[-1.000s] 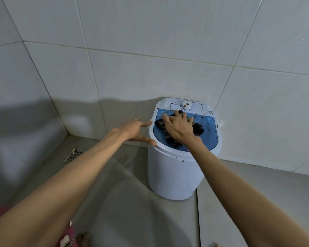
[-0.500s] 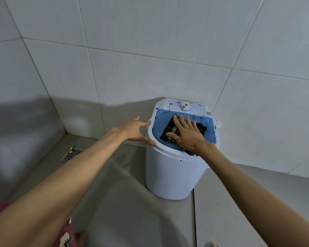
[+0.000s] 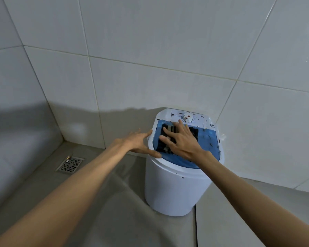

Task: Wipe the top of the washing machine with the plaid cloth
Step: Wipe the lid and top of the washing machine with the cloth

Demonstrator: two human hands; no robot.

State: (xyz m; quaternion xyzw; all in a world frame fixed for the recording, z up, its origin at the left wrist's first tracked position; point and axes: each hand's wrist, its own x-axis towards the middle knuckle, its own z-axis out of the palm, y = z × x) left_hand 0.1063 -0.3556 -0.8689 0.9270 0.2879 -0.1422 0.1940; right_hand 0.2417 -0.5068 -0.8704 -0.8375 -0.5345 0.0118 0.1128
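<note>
A small white washing machine with a blue lid and a white dial stands on the floor against the tiled wall. A dark plaid cloth lies spread on the lid. My right hand presses flat on the cloth, fingers spread toward the lid's far left. My left hand is open, thumb and fingers braced on the machine's left rim.
A metal floor drain sits in the floor at the left near the wall corner. Tiled walls close off the back and the left. Grey floor tiles lie in front of the machine.
My right hand has slid the cloth from the lid's near right toward its far left. The left hand has stayed on the rim.
</note>
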